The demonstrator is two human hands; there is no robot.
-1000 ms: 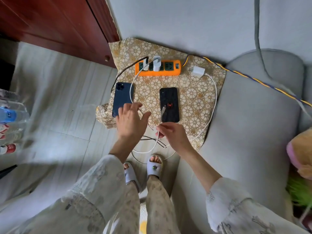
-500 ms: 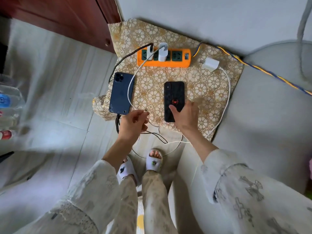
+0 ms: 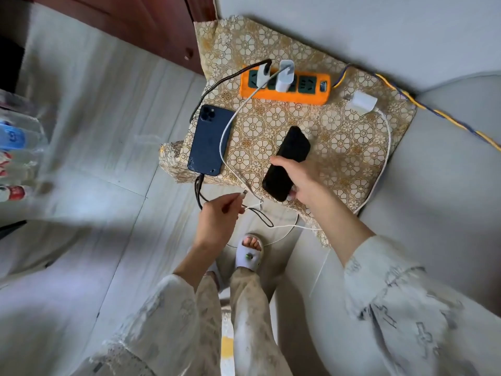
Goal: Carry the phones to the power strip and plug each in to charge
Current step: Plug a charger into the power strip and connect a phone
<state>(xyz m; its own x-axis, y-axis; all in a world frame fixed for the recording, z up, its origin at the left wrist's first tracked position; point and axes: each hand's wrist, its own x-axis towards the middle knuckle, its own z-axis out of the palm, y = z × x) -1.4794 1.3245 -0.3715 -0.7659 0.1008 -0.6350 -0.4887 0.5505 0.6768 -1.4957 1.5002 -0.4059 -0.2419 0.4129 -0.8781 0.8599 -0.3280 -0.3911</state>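
An orange power strip (image 3: 311, 95) lies at the back of a gold-patterned cloth (image 3: 339, 139), with two white chargers plugged into it. A blue phone (image 3: 208, 141) lies face down at the cloth's left edge, a black cable in its bottom port. My right hand (image 3: 303, 177) grips a black phone (image 3: 287, 161) and holds it tilted above the cloth. My left hand (image 3: 219, 215) pinches the plug end of a white cable (image 3: 226, 126) just left of the black phone's lower end. That cable runs back to a charger on the strip.
A loose white charger (image 3: 362, 101) lies right of the strip, its cable looping down the cloth's right side. A grey sofa (image 3: 447, 172) flanks the right. A wooden cabinet (image 3: 141, 25) stands at the back left. Bottles (image 3: 16, 147) stand at the far left. My slippered feet are below.
My right hand has lifted the black phone off the cloth and tilted it. My left hand has drawn the white cable's plug end down toward the phone's lower end.
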